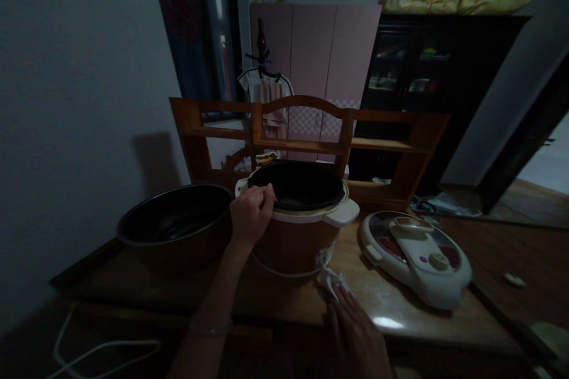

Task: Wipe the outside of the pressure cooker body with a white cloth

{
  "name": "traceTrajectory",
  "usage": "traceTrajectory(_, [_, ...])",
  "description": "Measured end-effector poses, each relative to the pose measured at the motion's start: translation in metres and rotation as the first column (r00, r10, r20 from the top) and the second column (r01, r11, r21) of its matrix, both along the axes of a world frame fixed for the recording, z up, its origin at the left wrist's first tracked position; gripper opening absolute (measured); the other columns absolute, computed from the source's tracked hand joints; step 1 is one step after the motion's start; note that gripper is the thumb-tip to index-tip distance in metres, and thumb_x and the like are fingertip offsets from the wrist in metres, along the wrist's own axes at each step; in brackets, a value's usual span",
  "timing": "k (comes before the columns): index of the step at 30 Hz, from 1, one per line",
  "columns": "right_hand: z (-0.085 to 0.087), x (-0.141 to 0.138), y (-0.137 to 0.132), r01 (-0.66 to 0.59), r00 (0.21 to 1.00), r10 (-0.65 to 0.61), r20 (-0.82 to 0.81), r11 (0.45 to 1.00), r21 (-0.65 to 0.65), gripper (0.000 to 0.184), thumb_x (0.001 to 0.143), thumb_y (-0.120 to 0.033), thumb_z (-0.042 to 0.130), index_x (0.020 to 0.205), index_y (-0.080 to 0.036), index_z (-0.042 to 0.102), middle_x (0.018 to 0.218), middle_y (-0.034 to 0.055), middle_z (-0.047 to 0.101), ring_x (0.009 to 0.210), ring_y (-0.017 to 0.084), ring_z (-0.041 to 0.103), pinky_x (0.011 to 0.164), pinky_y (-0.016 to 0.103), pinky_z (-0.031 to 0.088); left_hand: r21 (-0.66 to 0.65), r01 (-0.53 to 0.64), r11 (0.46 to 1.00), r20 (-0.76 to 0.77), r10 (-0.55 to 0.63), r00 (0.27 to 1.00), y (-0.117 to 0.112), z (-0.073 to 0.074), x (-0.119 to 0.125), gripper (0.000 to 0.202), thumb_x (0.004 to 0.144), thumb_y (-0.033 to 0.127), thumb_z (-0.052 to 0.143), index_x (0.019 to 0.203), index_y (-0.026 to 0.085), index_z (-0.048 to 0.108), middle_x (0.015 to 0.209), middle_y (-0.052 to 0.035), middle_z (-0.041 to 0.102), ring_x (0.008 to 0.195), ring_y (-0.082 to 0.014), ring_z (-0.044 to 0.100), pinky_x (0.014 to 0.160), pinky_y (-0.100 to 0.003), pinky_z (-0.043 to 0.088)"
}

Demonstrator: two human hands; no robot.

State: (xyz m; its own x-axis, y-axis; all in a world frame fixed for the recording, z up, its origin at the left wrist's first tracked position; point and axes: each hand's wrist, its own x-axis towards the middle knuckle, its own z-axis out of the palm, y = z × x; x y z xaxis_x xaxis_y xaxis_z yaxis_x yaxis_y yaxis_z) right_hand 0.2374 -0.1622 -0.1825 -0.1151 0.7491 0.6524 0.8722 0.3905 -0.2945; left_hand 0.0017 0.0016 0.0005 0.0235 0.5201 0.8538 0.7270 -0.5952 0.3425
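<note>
An electric pressure cooker [293,243] without its lid stands upright on the wooden desk, brown with a cream rim and handles. Its inside [302,183] is dark. My left hand [252,213] is closed at the cooker's near left rim, its fingers curled over the edge. Beside the cooker's base, my right hand [358,331] holds a crumpled white tissue [331,281] down on the desktop with its fingers stretched forward. To the right lies the cooker's cream lid [418,257], with a handle and a round knob on top.
A wide dark pot [178,219] sits left of the cooker, close to the wall. Behind them rises the desk's wooden shelf [302,145]. The desktop [355,272] shows a bright reflection at its front edge. A white cable [106,346] hangs at the lower left.
</note>
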Motion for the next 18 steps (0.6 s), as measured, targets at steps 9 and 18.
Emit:
traceTrajectory(9, [0.020, 0.040, -0.003, -0.028, 0.557, -0.274, -0.784, 0.937, -0.348, 0.058, 0.085, -0.057, 0.063, 0.133, -0.025, 0.062, 0.140, 0.0069, 0.058, 0.135, 0.034, 0.048, 0.111, 0.050, 0.040, -0.001, 0.003, 1.000, 0.015, -0.003, 1.000, 0.000, 0.000, 0.000, 0.044, 0.100, 0.033, 0.040, 0.065, 0.021, 0.065, 0.072, -0.0033, 0.070, 0.074, -0.0160, 0.065, 0.074, -0.030, 0.044])
traceTrajectory(18, [0.018, 0.045, -0.002, -0.171, 0.312, -0.181, -0.933, 0.955, -0.242, 0.071, 0.079, -0.049, 0.070, 0.143, -0.024, 0.052, 0.139, 0.0118, 0.059, 0.126, 0.036, 0.057, 0.099, 0.049, 0.051, -0.004, -0.003, 1.000, 0.009, 0.003, 1.000, -0.001, 0.001, 0.000, 0.044, 0.100, 0.034, 0.040, 0.066, 0.021, 0.064, 0.073, -0.0045, 0.070, 0.075, -0.0167, 0.065, 0.072, -0.031, 0.043])
